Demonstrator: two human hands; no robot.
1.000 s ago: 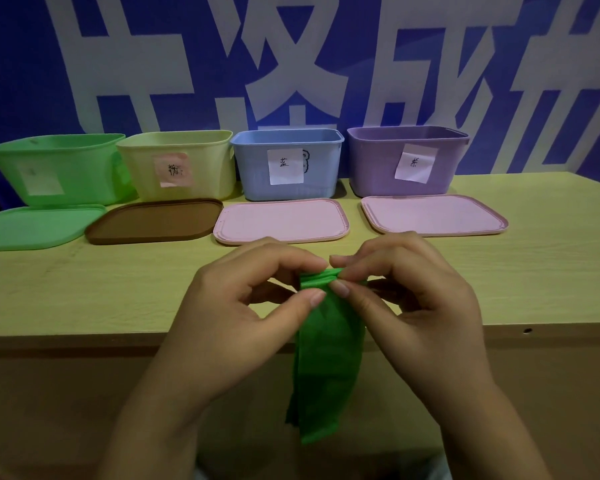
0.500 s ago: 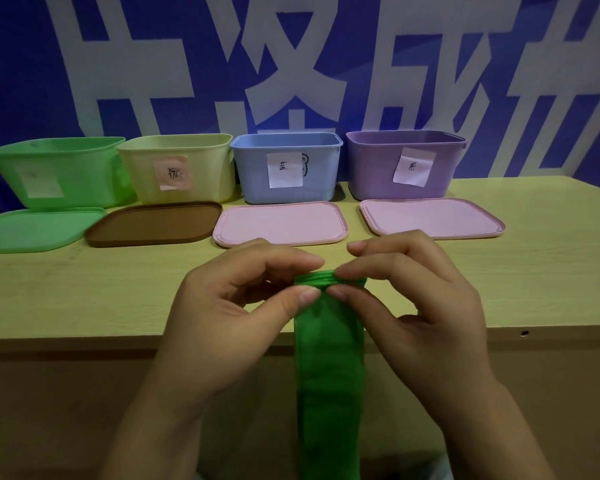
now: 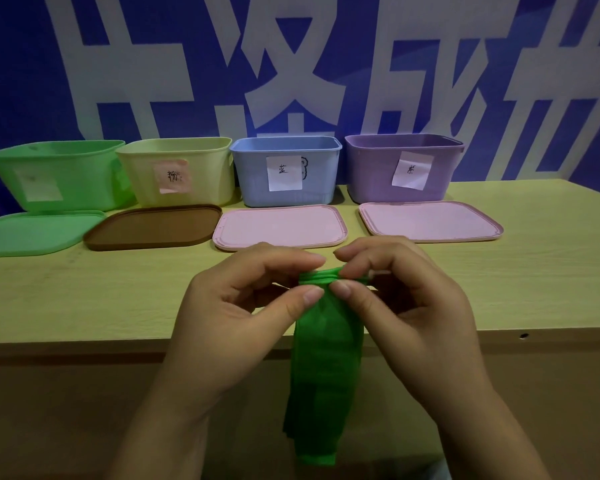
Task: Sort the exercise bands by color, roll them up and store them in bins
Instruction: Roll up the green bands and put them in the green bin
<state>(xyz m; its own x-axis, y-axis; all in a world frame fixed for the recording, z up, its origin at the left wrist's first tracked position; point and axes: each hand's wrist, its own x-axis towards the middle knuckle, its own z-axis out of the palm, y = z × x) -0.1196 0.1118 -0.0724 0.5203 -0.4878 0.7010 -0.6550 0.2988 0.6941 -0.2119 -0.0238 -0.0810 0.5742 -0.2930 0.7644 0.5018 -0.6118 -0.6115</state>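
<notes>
Left hand [image 3: 229,317] and right hand [image 3: 406,306] pinching rolled top of thin green stretchy exercise band [image 3: 326,362], tail hanging past pale wooden table [image 3: 84,299] edge, four open plastic bins behind

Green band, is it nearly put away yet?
Not yet. Done: four bins stand open at the back, lids lying flat in front of them. In hand: the left hand and right hand pinch the top of the green band, where a few turns are rolled; most of it hangs loose below the table edge. Left: finish rolling and drop it in the green bin. Bin contents are hidden.
</notes>
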